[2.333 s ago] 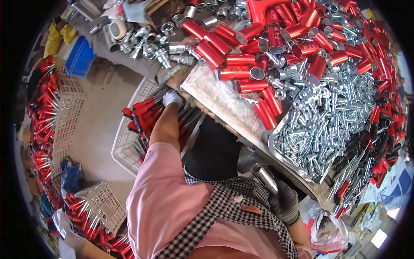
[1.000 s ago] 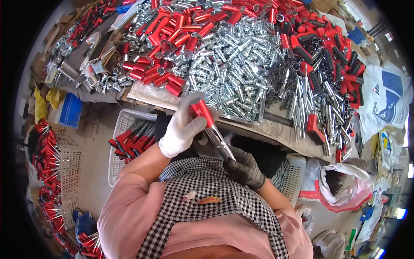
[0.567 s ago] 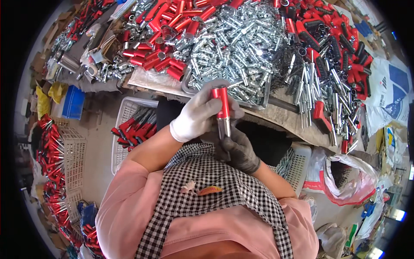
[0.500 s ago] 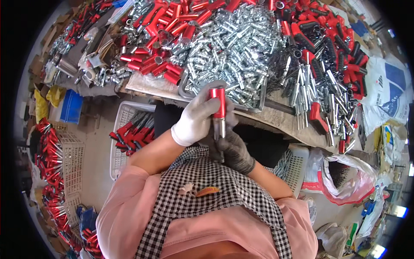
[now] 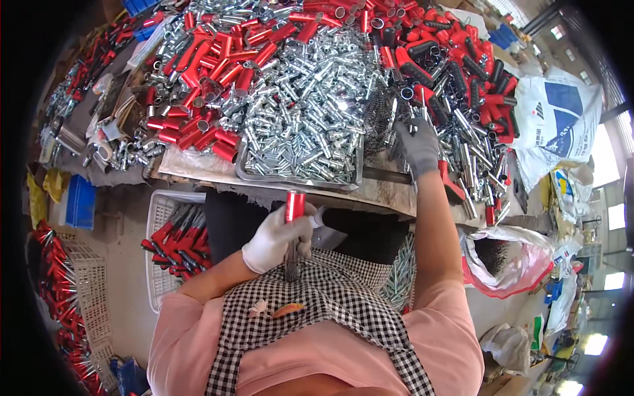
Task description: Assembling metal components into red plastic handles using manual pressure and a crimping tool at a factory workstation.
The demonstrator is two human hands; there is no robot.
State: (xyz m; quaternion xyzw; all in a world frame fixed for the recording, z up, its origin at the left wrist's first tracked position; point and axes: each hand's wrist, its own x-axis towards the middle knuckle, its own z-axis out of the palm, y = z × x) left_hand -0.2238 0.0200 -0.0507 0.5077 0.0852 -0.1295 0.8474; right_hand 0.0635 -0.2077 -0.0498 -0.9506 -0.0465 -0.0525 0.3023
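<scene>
My left hand (image 5: 277, 237), in a white glove, is wrapped round a tool handle with a red metal sleeve (image 5: 295, 206) standing up out of the fist. Its dark lower end (image 5: 291, 267) shows below the fingers, in front of the checked apron. My right hand (image 5: 420, 148), in a grey glove, reaches over the right part of the bench. Its thumb and fingers are apart, beside the dark coil springs (image 5: 378, 119) and the silver metal rods (image 5: 466, 135). Nothing shows held in it, though the fingertips are partly hidden among the parts.
A tray (image 5: 300, 183) heaped with small silver fittings sits at the bench's front edge. Red sleeves (image 5: 214, 69) lie left of it, red-and-black grips (image 5: 475, 69) at right. Below stand a white crate (image 5: 156, 264) of red-handled tools and an open sack (image 5: 505, 261).
My right hand has let go of the red-sleeved tool and stretched forward right to the parts. My left hand keeps the tool, a little lower. The view has shifted.
</scene>
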